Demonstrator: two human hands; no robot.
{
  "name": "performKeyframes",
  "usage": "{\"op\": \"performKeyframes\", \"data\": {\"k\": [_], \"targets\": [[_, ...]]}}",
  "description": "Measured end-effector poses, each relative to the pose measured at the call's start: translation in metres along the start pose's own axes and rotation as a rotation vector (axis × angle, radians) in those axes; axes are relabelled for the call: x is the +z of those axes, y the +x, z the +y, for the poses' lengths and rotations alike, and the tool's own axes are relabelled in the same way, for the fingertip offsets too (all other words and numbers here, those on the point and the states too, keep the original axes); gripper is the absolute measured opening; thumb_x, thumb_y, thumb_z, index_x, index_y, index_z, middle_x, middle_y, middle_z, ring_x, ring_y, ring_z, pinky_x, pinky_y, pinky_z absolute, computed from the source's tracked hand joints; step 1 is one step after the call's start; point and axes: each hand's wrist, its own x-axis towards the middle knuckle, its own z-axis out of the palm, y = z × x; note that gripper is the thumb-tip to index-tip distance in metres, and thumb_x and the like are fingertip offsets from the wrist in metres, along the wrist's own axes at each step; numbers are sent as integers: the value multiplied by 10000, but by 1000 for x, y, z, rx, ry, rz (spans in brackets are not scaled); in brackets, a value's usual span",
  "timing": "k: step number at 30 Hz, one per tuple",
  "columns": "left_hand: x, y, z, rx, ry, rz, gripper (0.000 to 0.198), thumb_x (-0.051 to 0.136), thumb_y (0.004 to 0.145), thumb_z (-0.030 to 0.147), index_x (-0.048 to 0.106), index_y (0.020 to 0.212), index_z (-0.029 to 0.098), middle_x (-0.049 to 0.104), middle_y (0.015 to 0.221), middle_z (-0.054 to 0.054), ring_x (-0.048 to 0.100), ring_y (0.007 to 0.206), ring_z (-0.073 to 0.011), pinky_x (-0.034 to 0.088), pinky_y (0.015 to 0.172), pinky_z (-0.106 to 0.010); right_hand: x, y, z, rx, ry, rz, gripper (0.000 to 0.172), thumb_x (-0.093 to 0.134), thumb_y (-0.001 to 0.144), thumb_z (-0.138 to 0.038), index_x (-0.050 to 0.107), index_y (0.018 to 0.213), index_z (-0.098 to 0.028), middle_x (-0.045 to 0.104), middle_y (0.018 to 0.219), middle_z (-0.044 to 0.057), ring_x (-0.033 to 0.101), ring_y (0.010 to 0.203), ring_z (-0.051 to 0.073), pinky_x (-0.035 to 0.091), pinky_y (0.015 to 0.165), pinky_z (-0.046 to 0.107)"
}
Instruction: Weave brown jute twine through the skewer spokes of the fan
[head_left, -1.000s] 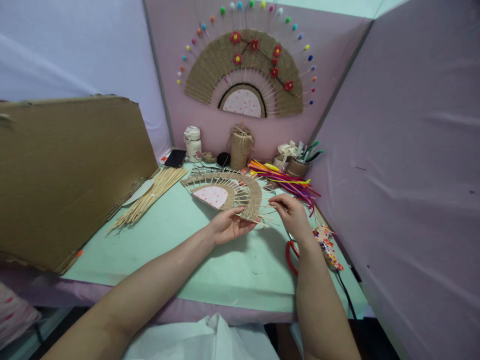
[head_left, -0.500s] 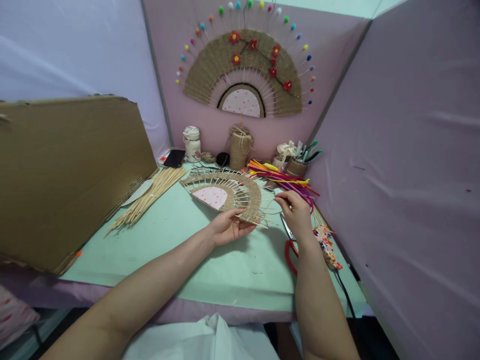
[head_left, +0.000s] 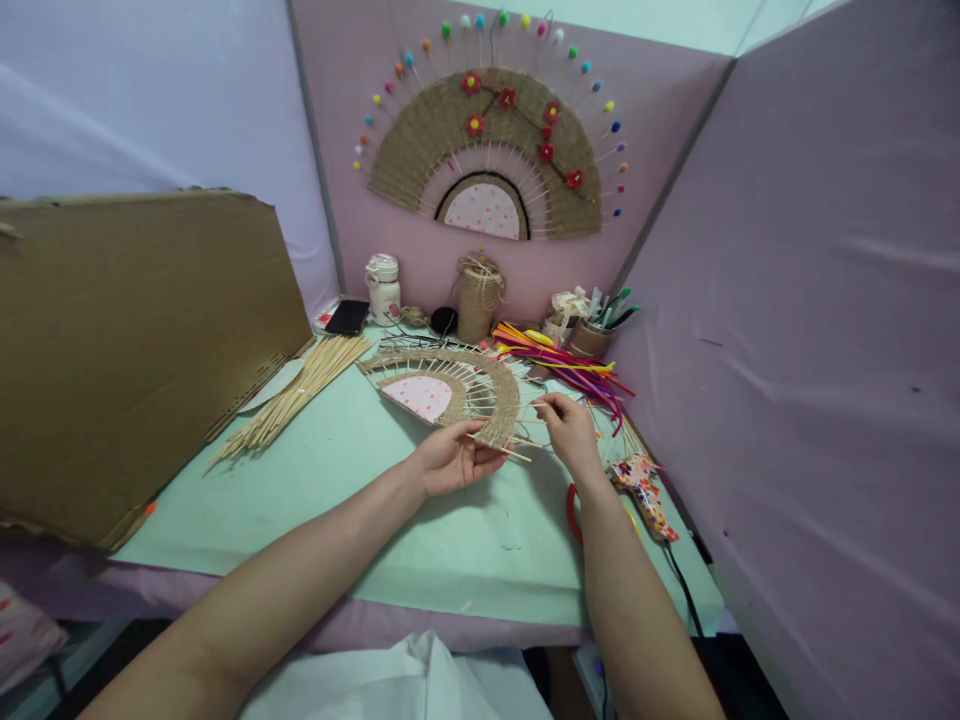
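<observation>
A woven half-round fan (head_left: 505,395), made of jute twine over thin sticks with a pink dotted paper centre, tilts above the table. My left hand (head_left: 457,460) grips its lower right end, thumb on top and fingers underneath. Bare stick ends stand out past the woven band on the right. Beside these ends my right hand (head_left: 568,430) is closed in a pinch on what looks like a thin strand of jute twine, mostly hidden by the fingers. Red-handled scissors (head_left: 574,513) lie partly under my right forearm.
Bundled sticks (head_left: 296,400) and a large cardboard sheet (head_left: 142,360) are at left. Colourful pipe cleaners (head_left: 562,360), a twine-wrapped jar (head_left: 480,300), a white bottle (head_left: 384,290) and a phone (head_left: 347,318) stand or lie behind. A flower-patterned glue gun (head_left: 646,495) lies right. A finished fan (head_left: 412,150) hangs on the wall.
My right hand has moved left, closer to the fan's stick ends, and its forearm now covers more of the scissors. My left hand keeps its hold on the fan.
</observation>
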Motion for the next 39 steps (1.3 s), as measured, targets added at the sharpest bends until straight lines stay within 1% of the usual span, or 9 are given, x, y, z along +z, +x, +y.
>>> {"op": "performKeyframes", "data": {"k": [6, 9, 13, 18, 23, 27, 30, 35, 39], "targets": [[-7, -1, -3, -12, 8, -25, 333, 427, 865, 193, 529, 1149, 55, 710, 889, -162, 680, 852, -203, 504, 795, -302, 20, -5, 4, 113, 163, -125, 249, 552, 731, -408, 599, 711, -164, 596, 643, 17, 495, 579, 134, 384, 553, 249], [-9, -3, -5, -27, 5, 18, 362, 428, 860, 204, 508, 1161, 21, 705, 883, -180, 674, 865, -206, 493, 817, -298, 25, -8, 4, 178, 249, -157, 268, 561, 724, -438, 564, 707, -170, 583, 633, 14, 500, 546, 125, 400, 517, 240], [-6, -14, -10, -4, -45, 69, 330, 450, 845, 222, 523, 1109, 37, 693, 896, -178, 663, 910, -225, 490, 840, -315, 27, -10, 2, 228, 364, -186, 302, 574, 725, -474, 545, 740, -174, 589, 651, 16, 554, 584, 137, 473, 558, 264], [-9, -32, -11, 48, -159, 256, 271, 496, 820, 265, 519, 1014, 77, 666, 917, -182, 659, 915, -252, 521, 805, -344, 29, -12, 3, 192, 357, -173, 339, 568, 737, -507, 549, 762, -169, 596, 650, 17, 571, 594, 141, 490, 591, 278], [-20, -33, 3, 215, -221, 396, 253, 491, 857, 314, 500, 1021, 122, 662, 915, -155, 671, 878, -236, 554, 740, -336, 29, -12, 6, 167, 322, -173, 348, 548, 757, -510, 555, 770, -163, 592, 646, 15, 562, 573, 132, 474, 570, 266], [-26, -24, 16, 301, -199, 386, 221, 438, 901, 232, 507, 1087, 134, 688, 836, -100, 692, 783, -200, 571, 656, -275, 29, -11, 6, 177, 340, -178, 341, 561, 746, -505, 549, 757, -164, 574, 649, 11, 550, 574, 124, 465, 553, 250], [-29, -22, 21, 300, -182, 374, 259, 409, 911, 180, 488, 1149, 119, 698, 804, -97, 698, 756, -198, 576, 613, -247, 25, -10, 0, 179, 368, -182, 336, 560, 748, -500, 555, 785, -165, 556, 642, 3, 519, 559, 115, 448, 535, 242], [-27, -34, 27, 267, -131, 309, 319, 440, 899, 170, 463, 1213, 122, 707, 850, -106, 694, 810, -229, 588, 619, -266, 12, -11, -14, 43, 304, -190, 297, 570, 760, -454, 589, 745, -158, 524, 638, -6, 431, 535, 95, 366, 506, 223], [-25, -46, 35, 282, -32, 315, 352, 458, 888, 149, 454, 1239, 122, 710, 877, -116, 696, 793, -235, 589, 613, -265, 5, -12, -18, -14, 231, -164, 291, 610, 741, -452, 546, 680, -175, 484, 583, -24, 405, 523, 100, 326, 491, 223]]}}
